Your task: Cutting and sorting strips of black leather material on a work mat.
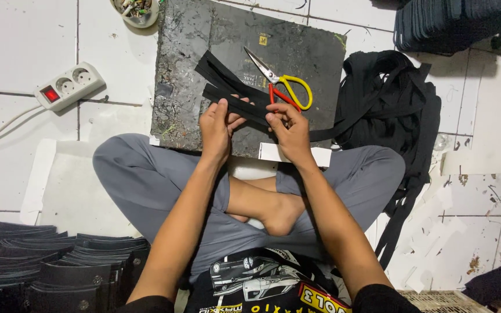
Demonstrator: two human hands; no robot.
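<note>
A white tiled floor [18, 40], stained and littered with paper scraps, carries a scuffed dark cutting board [204, 52] in front of a person sitting cross-legged in grey trousers. The left hand [215, 126] pinches the near end of a black fabric strip [227, 87] that lies slantwise across the board, thumb on top, fingers curled beneath. The right hand [290, 130] grips the same strip just to the right, where it trails off toward a heap of black straps [389, 98] on the floor at the right. Just beyond the right hand, scissors [279, 86] with yellow and red handles rest on the board, blades pointing far-left. Farther left lies a white power strip [69, 86]; a small bowl [137, 13] sits at the far edge. Stacks of dark cut pieces [59, 272] fill the near-left corner.
</note>
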